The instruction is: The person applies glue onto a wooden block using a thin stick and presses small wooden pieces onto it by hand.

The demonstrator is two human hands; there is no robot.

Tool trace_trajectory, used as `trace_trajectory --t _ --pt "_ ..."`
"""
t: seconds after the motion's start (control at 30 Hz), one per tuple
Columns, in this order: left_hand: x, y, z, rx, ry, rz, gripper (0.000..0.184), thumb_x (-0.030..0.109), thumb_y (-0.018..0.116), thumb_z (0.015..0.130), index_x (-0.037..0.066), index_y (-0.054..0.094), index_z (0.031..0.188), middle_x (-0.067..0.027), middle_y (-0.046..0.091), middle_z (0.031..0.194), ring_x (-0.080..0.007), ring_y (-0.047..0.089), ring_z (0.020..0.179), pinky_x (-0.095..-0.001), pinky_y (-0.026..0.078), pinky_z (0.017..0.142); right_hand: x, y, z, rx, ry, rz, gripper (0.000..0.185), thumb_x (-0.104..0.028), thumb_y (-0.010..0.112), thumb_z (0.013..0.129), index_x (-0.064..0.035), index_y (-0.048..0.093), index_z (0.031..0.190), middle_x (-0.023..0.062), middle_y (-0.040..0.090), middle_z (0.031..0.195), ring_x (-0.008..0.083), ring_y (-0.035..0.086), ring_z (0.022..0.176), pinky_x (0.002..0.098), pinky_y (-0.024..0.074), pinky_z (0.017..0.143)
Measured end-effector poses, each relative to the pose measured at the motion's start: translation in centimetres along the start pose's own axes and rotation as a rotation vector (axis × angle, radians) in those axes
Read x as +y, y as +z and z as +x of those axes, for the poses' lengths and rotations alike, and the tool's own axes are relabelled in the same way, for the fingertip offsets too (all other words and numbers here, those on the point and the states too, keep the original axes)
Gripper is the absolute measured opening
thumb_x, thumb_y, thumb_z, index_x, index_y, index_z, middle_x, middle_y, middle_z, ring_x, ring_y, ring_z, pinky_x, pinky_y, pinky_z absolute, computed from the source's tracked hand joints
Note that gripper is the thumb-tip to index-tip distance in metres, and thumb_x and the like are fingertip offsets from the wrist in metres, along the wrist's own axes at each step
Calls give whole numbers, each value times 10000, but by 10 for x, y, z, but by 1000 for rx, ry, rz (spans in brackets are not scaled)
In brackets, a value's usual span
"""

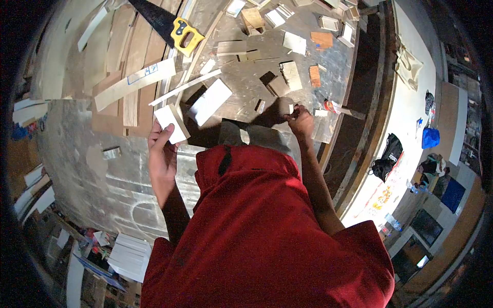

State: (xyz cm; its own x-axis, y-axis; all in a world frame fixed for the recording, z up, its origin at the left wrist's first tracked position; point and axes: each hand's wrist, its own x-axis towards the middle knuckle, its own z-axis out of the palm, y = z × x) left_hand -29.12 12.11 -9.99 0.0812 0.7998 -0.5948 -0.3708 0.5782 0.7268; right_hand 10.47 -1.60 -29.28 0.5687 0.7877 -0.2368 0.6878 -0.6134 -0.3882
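Observation:
My left hand (161,149) is closed on a small pale wooden block (177,131), with the thumb across its face. My right hand (302,124) is pinched around a small pale wood chip (291,109), whose lower part the fingers hide. Between the hands, a white rectangular board (210,102) lies flat on the worktable (226,66). A thin wooden strip (187,86) lies just beyond the left hand. Near the right hand are a tiny wood offcut (260,106) and a small wooden block (278,85).
A handsaw with a yellow handle (186,37) lies at the upper left, over long planks (134,77). Several offcuts, some orange-brown (315,76), are scattered across the far side. A red-handled tool (329,106) sits by the table's right edge, near a dark gap (359,77).

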Motion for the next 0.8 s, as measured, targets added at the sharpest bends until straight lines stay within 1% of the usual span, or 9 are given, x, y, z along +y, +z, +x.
trace_trajectory --t 0.1,0.23,0.37,0.43,0.5,0.57,0.67,0.77,0.8 --pt "-1 11 -4 -5 -19 22 454 131 687 894 53 556 1322 -37 660 1118 -154 631 972 -308 499 825 15 8 -5 35 -110 90 385 -237 828 716 -48 650 1001 131 715 815 299 706 766 394 550 719" --pt "-1 27 -9 -43 17 29 442 135 687 894 52 561 1310 -42 663 1114 -157 635 961 -308 502 823 16 7 -4 17 -3 184 292 -191 784 744 -56 667 974 132 708 850 302 704 772 396 548 702" --pt "-7 34 -13 14 -16 45 437 139 677 893 44 565 1305 -48 663 1119 -151 633 961 -300 499 803 8 -2 -5 59 -88 40 392 -232 788 731 -95 656 1074 139 671 929 328 670 851 438 539 735" --pt "-7 42 -19 76 -26 48 424 131 667 893 41 572 1297 -50 664 1123 -149 633 960 -299 496 797 1 1 -10 -33 -178 154 442 -220 784 724 -101 660 1131 143 647 1066 347 652 942 450 536 796" --pt "-6 50 -24 -4 -89 4 454 114 678 862 9 566 1289 -58 678 1118 -127 656 940 -271 538 764 -17 5 -6 -94 -246 163 415 -97 777 733 -94 668 1134 123 682 1057 299 674 975 384 545 841" --pt "-15 40 -21 -2 -121 20 441 108 629 857 -5 567 1279 -97 668 1169 -153 653 894 -284 538 738 -44 -3 -2 -52 -676 147 436 -30 684 776 -116 647 1201 113 627 1214 313 625 1096 404 533 905" --pt "-11 70 -35 -155 -142 -35 436 191 538 843 -25 586 1219 -157 634 1254 -202 631 897 -315 535 737 -55 11 19 -82 -949 13 459 27 575 803 -114 623 1236 107 553 1333 321 577 1173 418 525 935" --pt "-26 65 -34 -218 -71 7 434 187 533 830 -30 585 1203 -152 632 1255 -203 617 883 -332 544 743 -54 19 31 -273 -903 -73 456 27 513 816 -94 612 1244 102 547 1338 326 595 1141 426 533 909" --pt "-21 71 -35 -212 -175 -122 420 161 512 830 -33 584 1195 -153 630 1245 -202 609 862 -336 559 741 -51 23 34 -274 -906 -73 456 27 513 816 -94 612 1244 102 547 1338 326 595 1141 426 533 909"
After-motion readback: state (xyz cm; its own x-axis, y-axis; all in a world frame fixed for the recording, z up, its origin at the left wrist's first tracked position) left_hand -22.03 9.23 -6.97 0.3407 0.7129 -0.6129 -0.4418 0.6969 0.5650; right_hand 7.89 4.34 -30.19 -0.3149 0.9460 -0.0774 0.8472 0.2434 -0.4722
